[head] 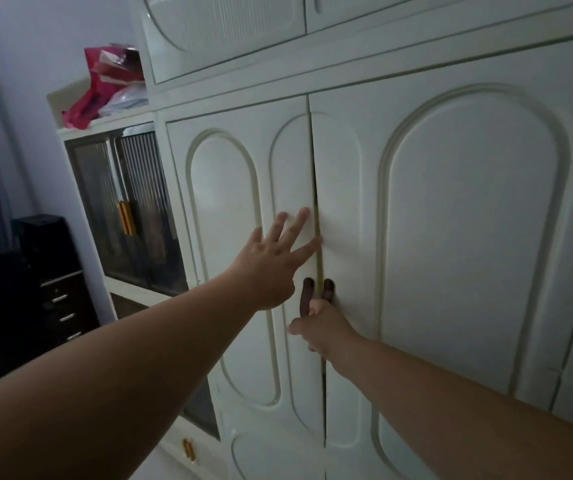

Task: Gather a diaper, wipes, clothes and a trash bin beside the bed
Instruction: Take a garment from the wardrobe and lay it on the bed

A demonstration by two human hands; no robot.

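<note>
Item: wardrobe (pixel 451 237), cream, double-leaf, arched panel mouldings, presumed store of the clothes; none of the diaper, wipes, clothes or trash bin is on view, so their whereabouts cannot be told from here. Left door (pixel 229 237): your left hand (pixel 267 261) lies flat on it, fingers straight and spread, fingertips just short of the centre seam. Right door (pixel 468 254): sits just past those fingertips, across the seam, which shows a thin dark gap above them. Dark handles (pixel 307 294), a pair, straddle the seam directly below your left fingertips; your right hand (pixel 319 329) curls round them from beneath, though which handle the fingers actually hold is not clear. Handling note: judged as the opening step, so keep the left palm pressing its leaf steady while the right hand draws outward, straight toward you and not sideways, lest both leaves swing together or the light cabinet rock. Release the flat hand once the seam widens. Outward of your left wrist: glass-front cabinet (pixel 129 209) with orange pulls, a pink bag (pixel 101 84) on its top, and a dark drawer unit (pixel 60 296) beyond.
</note>
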